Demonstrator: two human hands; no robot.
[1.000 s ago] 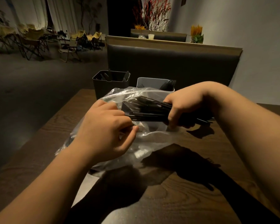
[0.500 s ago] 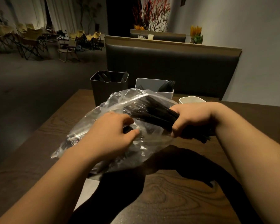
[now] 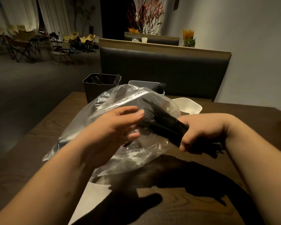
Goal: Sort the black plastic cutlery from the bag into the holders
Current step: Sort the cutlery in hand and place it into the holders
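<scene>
Our right hand (image 3: 196, 132) is clamped round a bundle of black cutlery (image 3: 165, 125), slim rigid stems fanning into the bag (image 3: 120, 101) at its nine o'clock, likely so the lot comes out together. Our left hand (image 3: 113, 129), fingers apart and nearly straight, lies on the glossy, crinkled clear film, seemingly steadying it. The dark holder (image 3: 94, 91) and white holder (image 3: 141, 82), both boxy, stand at the bag's twelve o'clock.
</scene>
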